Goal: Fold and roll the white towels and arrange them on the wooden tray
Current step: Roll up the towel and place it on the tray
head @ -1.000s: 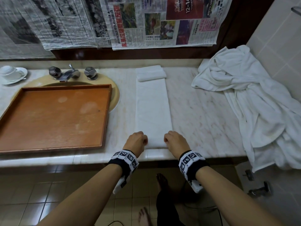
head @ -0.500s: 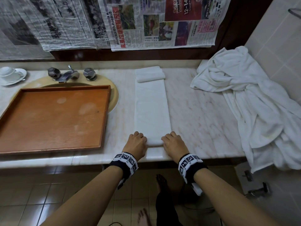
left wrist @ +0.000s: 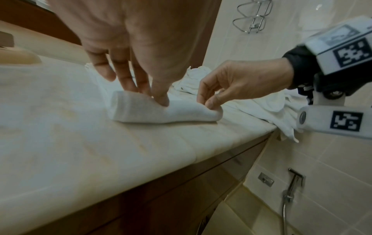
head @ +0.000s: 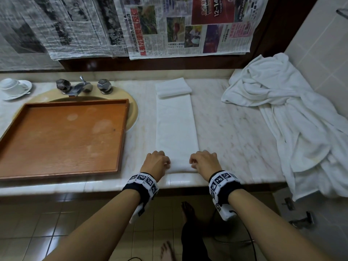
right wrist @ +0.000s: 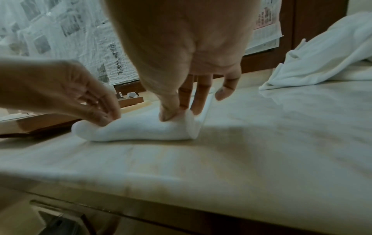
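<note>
A white towel (head: 176,127) folded into a long strip lies on the marble counter, its far end doubled back. Its near end is wound into a small roll (left wrist: 161,109) (right wrist: 138,128). My left hand (head: 157,162) pinches the roll's left end with thumb and fingers (left wrist: 161,95). My right hand (head: 202,162) pinches the right end (right wrist: 171,111). The empty wooden tray (head: 123,129) rests over the sink to the left of the towel.
A heap of white towels (head: 286,117) covers the counter's right end and hangs over the edge. A faucet (head: 81,87) and a cup on a saucer (head: 13,88) stand behind the tray. Newspaper sheets (head: 169,25) hang on the wall.
Both hands have moved a little further away from me along the strip, and the roll at the near end has grown thicker.
</note>
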Demonstrator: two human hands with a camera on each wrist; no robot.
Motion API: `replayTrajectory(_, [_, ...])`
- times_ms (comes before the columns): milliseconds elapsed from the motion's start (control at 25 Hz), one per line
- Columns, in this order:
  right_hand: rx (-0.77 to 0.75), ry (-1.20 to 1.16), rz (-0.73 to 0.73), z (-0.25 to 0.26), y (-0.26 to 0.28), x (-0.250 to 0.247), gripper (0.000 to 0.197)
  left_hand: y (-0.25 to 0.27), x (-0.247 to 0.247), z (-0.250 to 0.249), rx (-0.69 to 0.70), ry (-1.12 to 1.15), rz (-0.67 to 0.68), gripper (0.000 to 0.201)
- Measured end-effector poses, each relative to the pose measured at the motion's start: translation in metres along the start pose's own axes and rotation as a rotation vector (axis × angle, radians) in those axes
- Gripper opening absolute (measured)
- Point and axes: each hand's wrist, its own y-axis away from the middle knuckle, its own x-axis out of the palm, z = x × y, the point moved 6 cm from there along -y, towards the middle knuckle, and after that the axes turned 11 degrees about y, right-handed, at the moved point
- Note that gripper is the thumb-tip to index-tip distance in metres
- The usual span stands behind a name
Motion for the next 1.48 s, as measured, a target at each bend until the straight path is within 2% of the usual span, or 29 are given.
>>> replayTrajectory(120, [-0.037, -0.022, -0.152, 0.016, 0.002, 0.002, 0.01, 0.0, 0.0, -0.008, 0.008, 0.102, -0.086, 0.015])
replayTrajectory(280, [-0.099, -0.02, -0.176, 0.032, 0.016, 0.012, 0.021, 0.011, 0.01, -0.012, 0.067, 0.104, -0.149, 0.011])
replayTrajectory(400, [-0.125, 0.019, -0.138, 0.033, 0.012, 0.015, 0.036, 0.009, 0.017, -0.012, 0.079, 0.03, -0.09, 0.018])
replayTrajectory(520, [-0.15, 0.117, -0.158, 0.033, 0.003, 0.013, 0.035, 0.002, 0.015, -0.014, 0.109, -0.105, -0.061, 0.021])
replayTrajectory(640, [-0.173, 0.176, -0.128, 0.029, 0.002, 0.012, 0.038, -0.001, 0.013, -0.012, 0.131, -0.172, 0.003, 0.013])
replayTrajectory(720, [-0.201, 0.174, -0.041, 0.026, 0.004, 0.013, 0.035, 0.001, 0.015, -0.008, 0.138, -0.194, 0.052, 0.022])
replayTrajectory(800, [-0.241, 0.118, 0.043, 0.023, 0.004, 0.012, 0.03, 0.004, 0.014, -0.005, 0.123, -0.12, 0.074, 0.028])
replayTrajectory(960, [-0.142, -0.078, 0.091, 0.014, 0.0, 0.004, 0.028, -0.001, 0.012, -0.006, 0.079, -0.084, 0.126, 0.026])
replayTrajectory(1040, [-0.119, -0.051, 0.029, 0.016, -0.001, 0.002, 0.025, -0.005, 0.012, -0.007, 0.025, -0.098, 0.156, 0.025])
replayTrajectory(1160, [-0.19, 0.047, -0.165, 0.038, 0.007, 0.0, 0.011, -0.01, 0.014, -0.009, -0.029, -0.142, 0.16, 0.025])
replayTrajectory(1280, [-0.239, 0.074, -0.214, 0.048, 0.01, 0.01, 0.025, -0.01, 0.013, -0.012, -0.042, -0.179, 0.115, 0.026])
replayTrajectory(1360, [-0.211, -0.012, -0.179, 0.044, 0.005, 0.01, 0.022, -0.008, 0.011, -0.018, 0.027, -0.137, 0.034, 0.027])
replayTrajectory(1480, [-0.184, -0.022, 0.012, 0.036, -0.006, 0.017, 0.022, 0.003, 0.014, -0.027, 0.091, -0.012, -0.019, 0.025])
